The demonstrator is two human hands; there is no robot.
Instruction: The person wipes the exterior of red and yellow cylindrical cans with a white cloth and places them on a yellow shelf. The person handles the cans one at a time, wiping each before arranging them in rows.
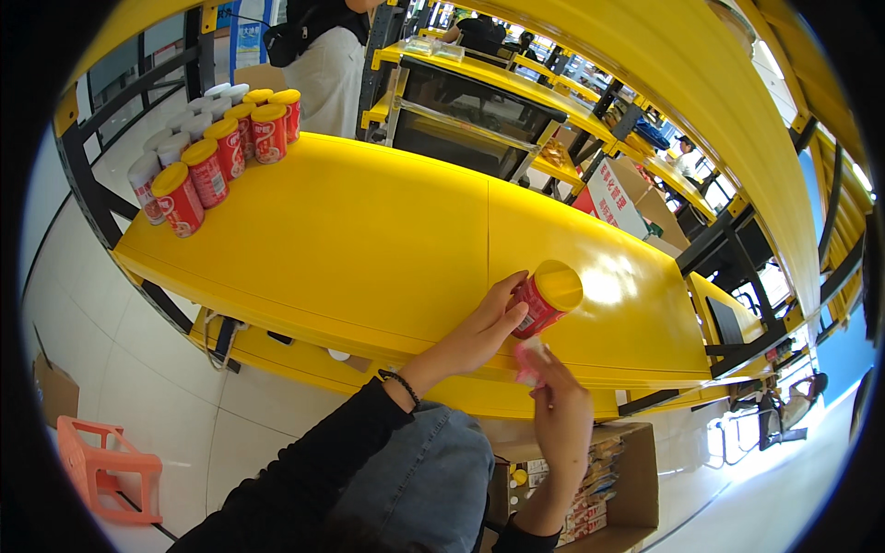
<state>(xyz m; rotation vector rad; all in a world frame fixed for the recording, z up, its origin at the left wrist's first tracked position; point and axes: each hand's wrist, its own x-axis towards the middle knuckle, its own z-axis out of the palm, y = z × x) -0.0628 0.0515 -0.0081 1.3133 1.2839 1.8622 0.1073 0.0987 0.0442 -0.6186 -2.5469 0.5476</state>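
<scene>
My left hand (484,328) grips a red canister with a yellow plastic lid (547,297), tilted above the right part of a yellow metal shelf (359,228). Just below it, my right hand (563,404) pinches a crumpled pink and white cloth or tissue (531,363) close to the canister's lower end. Whether the cloth touches the canister I cannot tell. At the shelf's far left end, several matching red canisters (222,148) stand upright in rows. Beside them are several whitish canisters (173,148) with pale lids.
An open cardboard box (632,477) with packaged goods sits on the floor by my legs. A pink plastic stool (110,477) stands at lower left. Black uprights (90,186) frame the shelf, and a yellow beam (691,62) crosses overhead. A person (325,69) stands behind the shelf.
</scene>
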